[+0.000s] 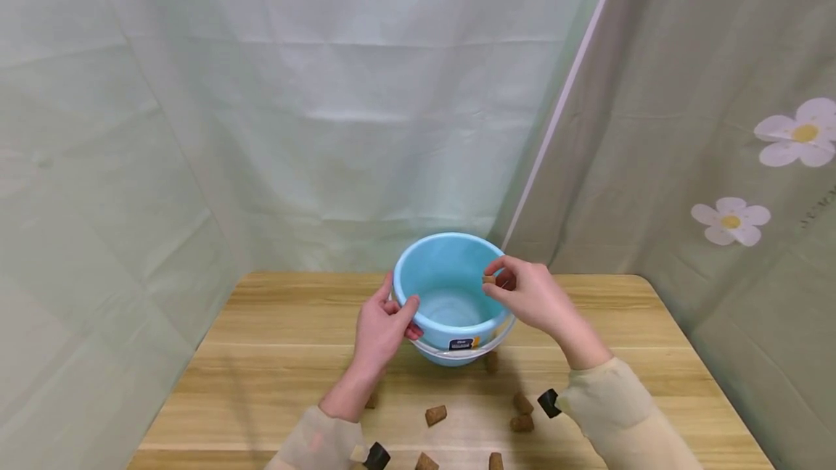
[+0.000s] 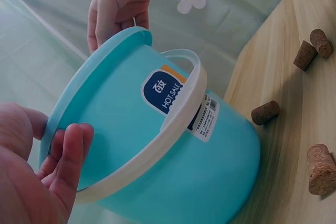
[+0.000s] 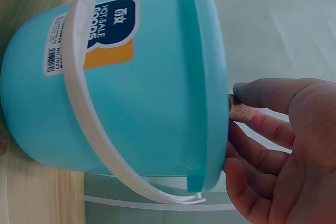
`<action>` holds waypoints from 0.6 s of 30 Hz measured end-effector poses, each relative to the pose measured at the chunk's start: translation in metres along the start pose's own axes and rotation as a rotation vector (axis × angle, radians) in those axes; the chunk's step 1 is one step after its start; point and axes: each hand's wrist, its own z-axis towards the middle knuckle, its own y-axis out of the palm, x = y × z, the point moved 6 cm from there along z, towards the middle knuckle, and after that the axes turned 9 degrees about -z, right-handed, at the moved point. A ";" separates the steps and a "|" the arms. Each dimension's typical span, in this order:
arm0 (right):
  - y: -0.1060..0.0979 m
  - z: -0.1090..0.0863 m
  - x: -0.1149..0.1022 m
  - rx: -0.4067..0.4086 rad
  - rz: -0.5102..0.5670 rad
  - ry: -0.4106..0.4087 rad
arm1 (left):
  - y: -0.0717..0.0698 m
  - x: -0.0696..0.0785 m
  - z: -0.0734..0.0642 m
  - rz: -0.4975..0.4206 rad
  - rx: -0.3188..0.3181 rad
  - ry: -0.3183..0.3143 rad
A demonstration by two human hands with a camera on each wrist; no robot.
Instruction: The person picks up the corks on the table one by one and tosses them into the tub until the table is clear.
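Note:
A light blue bucket (image 1: 451, 343) with a white handle (image 2: 149, 153) is at the far part of the wooden table. My left hand (image 1: 385, 325) grips its left rim, the thumb on top and the other fingers on the outer wall. Over the right side of the opening, my right hand (image 1: 525, 292) pinches a cork (image 3: 240, 111) between thumb and index finger. In the right wrist view, the bucket's rim hides part of that cork. The bucket's floor shows pale blue in the head view, with no cork visible on it.
Several brown corks lie scattered on the table (image 1: 274, 354), among them one cork (image 1: 435, 415) near the front middle and a close pair, with the upper cork (image 1: 522, 403) at the right. Pale curtains (image 1: 392, 114) hang behind and at both sides.

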 end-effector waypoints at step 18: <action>0.005 0.007 -0.003 0.002 -0.069 0.002 | 0.001 0.000 0.000 -0.008 -0.014 0.004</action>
